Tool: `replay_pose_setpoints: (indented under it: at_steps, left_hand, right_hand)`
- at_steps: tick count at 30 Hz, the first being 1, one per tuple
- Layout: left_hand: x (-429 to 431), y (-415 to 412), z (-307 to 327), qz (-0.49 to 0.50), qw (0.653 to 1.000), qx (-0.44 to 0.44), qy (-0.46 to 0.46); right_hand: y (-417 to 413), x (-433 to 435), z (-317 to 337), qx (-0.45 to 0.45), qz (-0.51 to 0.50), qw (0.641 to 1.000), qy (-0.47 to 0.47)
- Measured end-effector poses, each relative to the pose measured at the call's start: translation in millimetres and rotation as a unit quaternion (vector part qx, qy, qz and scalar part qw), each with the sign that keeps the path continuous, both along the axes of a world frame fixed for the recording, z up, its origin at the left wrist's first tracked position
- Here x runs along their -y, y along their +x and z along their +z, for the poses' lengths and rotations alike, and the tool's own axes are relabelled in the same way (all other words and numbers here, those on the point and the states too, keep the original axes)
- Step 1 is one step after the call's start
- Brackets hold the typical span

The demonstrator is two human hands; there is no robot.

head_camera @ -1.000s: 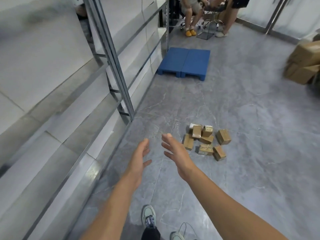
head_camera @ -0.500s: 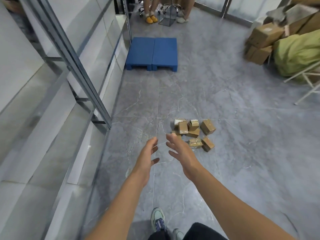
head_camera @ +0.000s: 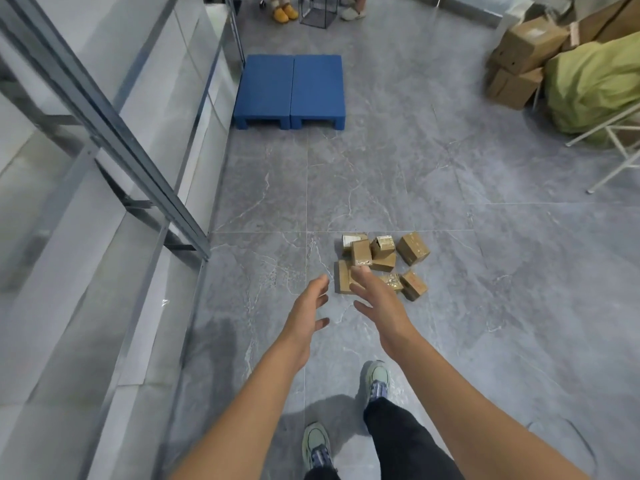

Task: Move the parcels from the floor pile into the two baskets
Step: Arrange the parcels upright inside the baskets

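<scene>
A pile of several small brown cardboard parcels (head_camera: 381, 261) lies on the grey tiled floor in the middle of the view. My left hand (head_camera: 308, 306) is stretched forward just left of the pile, fingers spread, holding nothing. My right hand (head_camera: 379, 299) reaches over the near edge of the pile with fingers apart and hides part of the front parcels; it holds nothing. I see no baskets in this view.
A metal shelf rack (head_camera: 114, 140) runs along the left wall. Two blue plastic pallets (head_camera: 291, 88) sit on the floor beyond the pile. Large cardboard boxes (head_camera: 523, 60), a green sack (head_camera: 595, 81) and a white frame stand at the right. Other people's feet show at the top. My own feet (head_camera: 377, 379) are below.
The view has swung right and down and I have stepped closer, so the pile sits nearer my hands. Both hands stay open; the right one now overlaps the front parcels.
</scene>
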State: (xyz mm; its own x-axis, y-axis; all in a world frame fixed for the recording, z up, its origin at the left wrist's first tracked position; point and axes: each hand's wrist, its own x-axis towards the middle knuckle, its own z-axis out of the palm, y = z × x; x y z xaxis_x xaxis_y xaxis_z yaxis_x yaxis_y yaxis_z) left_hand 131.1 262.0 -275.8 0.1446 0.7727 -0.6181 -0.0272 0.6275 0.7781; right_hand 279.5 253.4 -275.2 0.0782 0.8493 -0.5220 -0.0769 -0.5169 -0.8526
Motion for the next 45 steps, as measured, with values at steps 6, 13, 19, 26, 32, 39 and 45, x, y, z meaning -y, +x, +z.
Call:
replay_pose_setpoints:
  at_steps: [6,13,19,26,32,39,45]
  left_hand:
    - [-66.0,45.8,-38.2,0.009,0.999,-0.031,-0.035]
    - [-171.9,115.2,-119.7,0.027,0.993,-0.067,-0.095]
    - [-241.1,150.9,-209.6,0.027,0.986,-0.085,-0.140]
    - [-295.8,156.7,-357.3,0.019,0.972,-0.116,-0.202]
    - [-331.8,157.3,-506.6,-0.010,0.958,-0.126,-0.257]
    - [-370.6,168.2,-651.7,-0.047,0.950,-0.158,-0.265]
    - [-386.9,174.6,-726.7,-0.014,0.942,-0.154,-0.297]
  right_hand:
    - [51.1,-69.4,-52.6,-0.007,-0.011,0.999,-0.039]
    - [125.2,-173.8,-154.6,-0.024,-0.031,0.993,-0.114]
    - [162.1,-233.2,-261.3,-0.012,-0.030,0.982,-0.187]
    - [173.0,-281.0,-398.9,0.011,-0.023,0.967,-0.253]
    - [165.8,-320.8,-530.3,0.030,-0.041,0.947,-0.316]
    - [150.1,-357.7,-665.5,0.083,-0.036,0.929,-0.359]
    - [147.9,-374.4,-737.1,0.093,-0.032,0.909,-0.404]
